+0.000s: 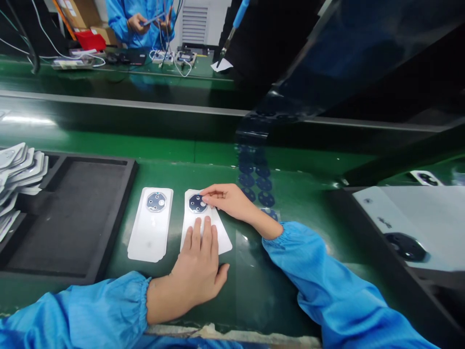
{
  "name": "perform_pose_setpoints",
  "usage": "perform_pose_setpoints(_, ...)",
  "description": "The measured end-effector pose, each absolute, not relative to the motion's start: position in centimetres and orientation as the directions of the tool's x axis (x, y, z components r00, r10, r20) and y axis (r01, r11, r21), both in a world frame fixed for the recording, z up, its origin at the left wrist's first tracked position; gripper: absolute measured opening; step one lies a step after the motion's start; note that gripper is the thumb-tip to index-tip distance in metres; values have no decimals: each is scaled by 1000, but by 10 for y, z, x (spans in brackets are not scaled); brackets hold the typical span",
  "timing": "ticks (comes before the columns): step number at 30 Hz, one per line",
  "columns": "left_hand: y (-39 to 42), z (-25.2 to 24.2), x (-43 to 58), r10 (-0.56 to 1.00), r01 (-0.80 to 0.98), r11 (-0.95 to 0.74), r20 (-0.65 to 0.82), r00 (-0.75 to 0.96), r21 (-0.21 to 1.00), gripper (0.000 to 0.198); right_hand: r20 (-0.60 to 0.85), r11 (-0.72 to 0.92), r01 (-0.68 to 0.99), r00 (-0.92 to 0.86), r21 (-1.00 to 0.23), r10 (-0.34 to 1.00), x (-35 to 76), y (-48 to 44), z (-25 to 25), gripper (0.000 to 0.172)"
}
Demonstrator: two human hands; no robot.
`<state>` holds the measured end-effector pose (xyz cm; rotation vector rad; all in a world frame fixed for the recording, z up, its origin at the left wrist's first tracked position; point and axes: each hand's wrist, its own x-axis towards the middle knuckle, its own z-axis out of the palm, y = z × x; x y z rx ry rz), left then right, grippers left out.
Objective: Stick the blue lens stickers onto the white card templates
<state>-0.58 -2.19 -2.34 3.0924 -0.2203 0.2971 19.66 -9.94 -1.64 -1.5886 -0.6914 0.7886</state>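
Observation:
Two white phone back covers lie side by side on the green bench. My left hand (198,264) lies flat, fingers together, pressing down the lower part of the right cover (222,240). My right hand (227,199) reaches in from the right, its fingertips pinched at the edge of the dark round camera-ring sticker (197,203) on that cover's top. The left cover (150,225) lies untouched and shows a lighter round camera ring. A clear strip with several dark round stickers (258,184) runs down from the upper right to just behind my right wrist.
A black foam tray (69,213) sits at the left, with a stack of white covers (16,169) at its far-left edge. Another tray with a white cover (410,228) is at the right. Across the conveyor, a person in a blue coat (141,22) works among cables.

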Motion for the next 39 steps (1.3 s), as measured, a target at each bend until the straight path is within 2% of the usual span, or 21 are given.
perform_pose_setpoints(9,-22,-23,-5,-139,-142,-990,198,970,0,73,-104,-185,78,591,-980,800,198,-101,-19,25)
perform_pose_setpoints(11,-22,-23,-5,-138,-141,-990,190,972,3,73,-34,-199,205,610,-958,792,193,-101,-18,22)
perform_pose_setpoints(12,-22,-24,-5,-136,-139,-990,185,973,5,74,32,-212,324,610,-922,792,190,-101,-18,20)
perform_pose_setpoints(14,-23,-24,-6,-136,-139,-990,172,976,10,74,180,-259,620,555,-741,812,182,-100,-16,20)
perform_pose_setpoints(16,-23,-25,-6,-136,-140,-990,164,977,16,74,265,-309,837,457,-452,849,177,-99,-13,23)
perform_pose_setpoints(18,-24,-25,-6,-136,-141,-990,162,977,19,74,291,-395,889,450,-231,844,175,-98,-12,33)
perform_pose_setpoints(19,-24,-25,-6,-134,-139,-990,164,977,18,74,305,-448,874,485,-188,819,176,-97,-12,40)
perform_pose_setpoints(20,-24,-26,-6,-130,-135,-991,166,978,18,75,313,-489,850,527,-195,791,178,-97,-13,47)
perform_pose_setpoints(22,-24,-25,-6,-121,-126,-992,172,978,21,76,292,-488,811,576,-323,764,181,-95,-16,51)
perform_pose_setpoints(24,-24,-25,-6,-113,-121,-992,176,978,32,76,265,-414,786,566,-460,781,183,-92,-21,38)
perform_pose_setpoints(26,-24,-24,-6,-111,-120,-992,168,980,44,75,279,-376,769,567,-517,775,183,-86,-26,21)
perform_pose_setpoints(28,-24,-23,-7,-109,-119,-991,146,983,57,75,316,-393,756,600,-523,735,181,-80,-29,13)
perform_pose_setpoints(31,-25,-21,-8,-109,-117,-991,129,986,62,75,336,-406,738,630,-540,700,179,-74,-29,18)
perform_pose_setpoints(33,-25,-22,-9,-107,-114,-992,136,985,50,74,325,-389,739,619,-550,715,180,-75,-25,21)
perform_pose_setpoints(36,-24,-24,-11,-97,-104,-994,159,983,38,74,294,-337,764,554,-550,779,178,-81,-16,14)
perform_pose_setpoints(39,-23,-25,-12,-102,-111,-993,187,977,41,74,286,-329,778,533,-534,796,170,-89,-9,19)
